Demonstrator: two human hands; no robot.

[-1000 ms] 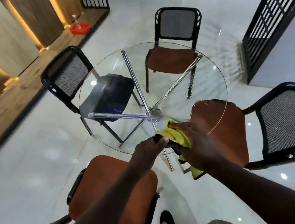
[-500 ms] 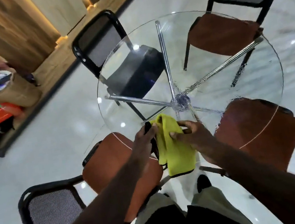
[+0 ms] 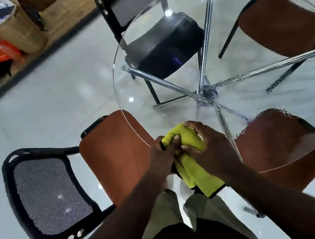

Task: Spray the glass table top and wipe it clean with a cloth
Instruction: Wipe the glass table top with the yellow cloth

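At the near edge of the glass table top (image 3: 173, 116), our left hand (image 3: 163, 156) and right hand (image 3: 212, 147) both pinch the bunched yellow cloth (image 3: 199, 179).

glass table top (image 3: 146, 108): right side cut off by frame | cloth (image 3: 198, 177): upper part hidden under left hand (image 3: 163, 156) and right hand (image 3: 210, 148)

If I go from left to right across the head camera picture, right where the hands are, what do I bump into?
A black mesh chair back → brown chair seat → left hand → yellow cloth → right hand → another brown chair seat, partly under the glass table top.
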